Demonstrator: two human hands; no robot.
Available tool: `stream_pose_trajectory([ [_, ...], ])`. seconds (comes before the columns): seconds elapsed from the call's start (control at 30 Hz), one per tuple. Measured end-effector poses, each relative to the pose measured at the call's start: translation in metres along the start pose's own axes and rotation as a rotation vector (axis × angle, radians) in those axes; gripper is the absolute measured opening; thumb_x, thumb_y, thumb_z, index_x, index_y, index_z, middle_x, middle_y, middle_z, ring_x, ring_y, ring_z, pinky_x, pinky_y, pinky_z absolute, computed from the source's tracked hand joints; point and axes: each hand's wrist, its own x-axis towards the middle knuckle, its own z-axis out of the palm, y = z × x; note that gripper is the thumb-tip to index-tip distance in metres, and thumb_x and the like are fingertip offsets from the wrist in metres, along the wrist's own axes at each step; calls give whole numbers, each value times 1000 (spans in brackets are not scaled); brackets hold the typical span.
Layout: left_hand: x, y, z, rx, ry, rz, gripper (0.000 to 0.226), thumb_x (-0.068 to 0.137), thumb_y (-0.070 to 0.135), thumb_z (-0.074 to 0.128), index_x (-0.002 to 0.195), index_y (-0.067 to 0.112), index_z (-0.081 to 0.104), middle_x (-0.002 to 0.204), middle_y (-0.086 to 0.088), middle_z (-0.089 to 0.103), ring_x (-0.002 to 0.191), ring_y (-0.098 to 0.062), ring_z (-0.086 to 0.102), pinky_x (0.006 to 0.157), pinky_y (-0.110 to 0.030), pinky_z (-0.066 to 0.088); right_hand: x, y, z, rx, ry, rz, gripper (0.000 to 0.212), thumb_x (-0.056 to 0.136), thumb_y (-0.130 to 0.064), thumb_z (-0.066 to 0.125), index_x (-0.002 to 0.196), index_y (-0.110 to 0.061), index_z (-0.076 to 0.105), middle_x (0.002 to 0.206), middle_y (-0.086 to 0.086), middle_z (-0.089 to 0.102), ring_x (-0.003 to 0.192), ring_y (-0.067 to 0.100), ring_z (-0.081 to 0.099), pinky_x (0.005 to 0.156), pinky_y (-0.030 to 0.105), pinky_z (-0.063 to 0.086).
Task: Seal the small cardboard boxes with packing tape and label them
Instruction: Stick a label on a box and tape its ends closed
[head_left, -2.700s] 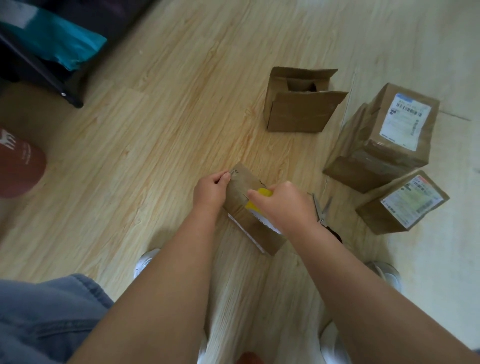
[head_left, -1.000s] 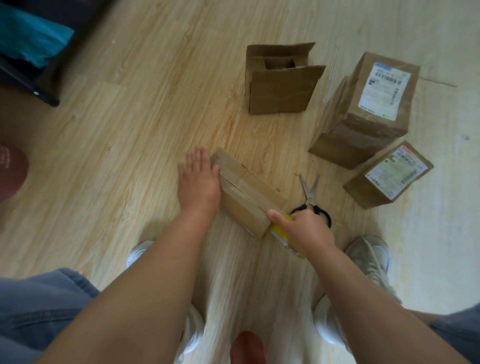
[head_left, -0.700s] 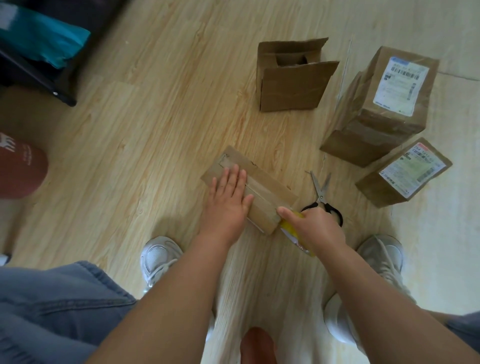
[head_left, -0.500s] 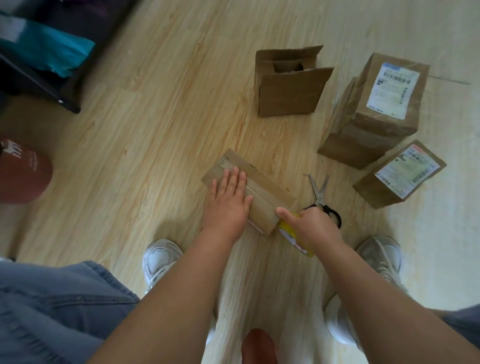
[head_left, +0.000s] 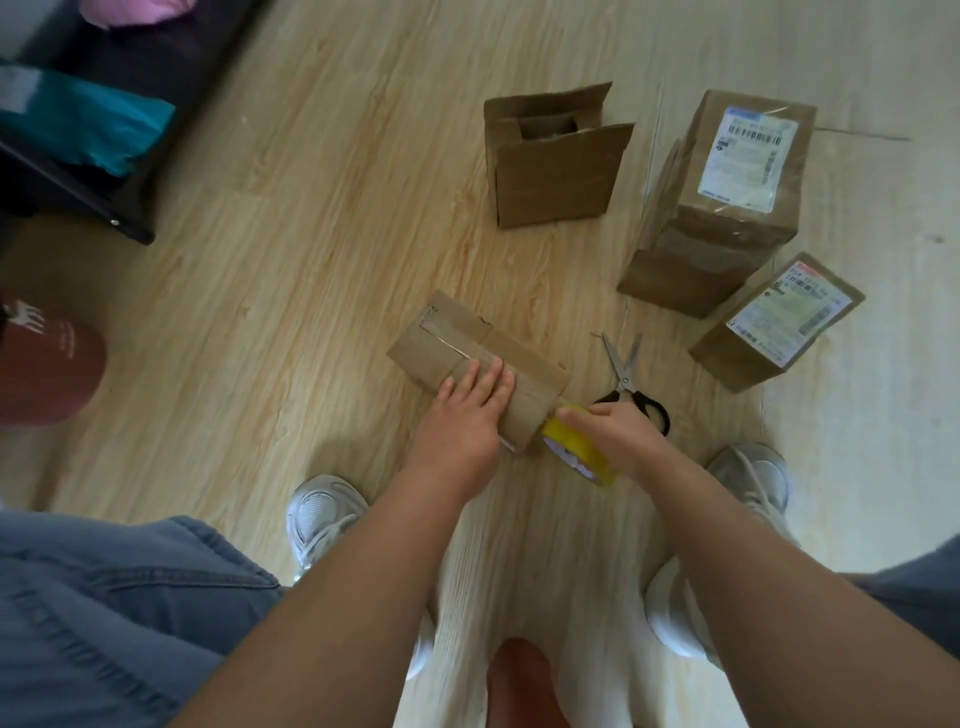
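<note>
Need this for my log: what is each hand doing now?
Left hand: open, pressing flat on the small box.
Right hand: gripping the yellow tape roll.

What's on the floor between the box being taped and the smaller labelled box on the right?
In the head view, a pair of scissors lies on the floor between the box being taped and the smaller labelled box.

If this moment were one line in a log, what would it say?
step: taping box | left hand: flat on box | right hand: gripping tape roll at box end | scissors: on floor
</note>
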Motion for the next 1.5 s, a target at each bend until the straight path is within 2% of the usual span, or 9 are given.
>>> stream_pose_trajectory([
  [0.2,-7,18,4,250,-19,-59,79,100,30,34,153,7,-20,162,-12,-25,150,-31,-20,123,-49,0,-3,-8,8,-166,91,-15,41,92,-52,59,73,-15,57,63,1,51,62,18,52,56,29,35],
  [0.33,1,30,-9,290,42,-69,80,94,22,51,155,4,2,163,-19,0,150,-38,5,118,-48,23,-3,-5,8,-207,81,-9,45,95,-56,54,83,-14,60,75,4,61,72,20,60,58,31,40],
  [0.4,7,34,-17,300,65,-55,83,91,20,56,155,7,4,162,-15,5,146,-36,15,112,-44,31,-2,-6,9,-223,84,-15,45,96,-57,52,86,-13,59,78,4,62,77,21,61,62,32,43],
  [0.53,16,43,-22,484,-2,49,104,90,22,63,155,13,-19,164,-6,-17,148,-33,7,103,-47,41,-2,-7,9,-275,78,-23,45,97,-56,51,79,-15,55,74,3,59,74,21,59,60,32,41],
  [0.67,25,48,-31,496,-44,54,117,84,21,72,154,21,-21,164,-2,-8,147,-34,6,92,-48,53,-3,-10,7,-335,67,-36,47,97,-59,50,82,-15,58,70,2,59,66,18,58,53,30,38],
  [0.83,34,45,-46,455,-129,19,118,79,24,79,157,21,-10,164,-3,-3,149,-37,3,97,-51,51,-13,-13,-6,-344,27,-94,43,89,-59,63,74,-19,61,71,1,63,65,16,62,53,27,41],
  [1.0,26,13,-63,341,-30,47,118,73,29,84,157,25,2,162,2,10,145,-28,18,96,-42,50,-32,-37,-20,-235,-3,-179,39,82,-53,73,75,-16,63,65,-3,55,67,16,57,58,28,39],
  [1.33,5,-40,-93,-77,36,63,137,50,27,95,157,32,10,163,10,19,141,-19,38,106,-31,41,-89,-102,-37,-294,11,-391,44,89,-55,65,79,-13,68,64,-3,52,58,10,48,51,26,31],
  [1.5,-2,-44,-93,-291,-24,66,139,49,18,96,157,36,11,161,12,22,143,-14,32,113,-28,34,-91,-106,-40,-323,36,-412,50,86,-55,68,61,-16,51,55,-5,40,51,11,39,51,27,27],
])
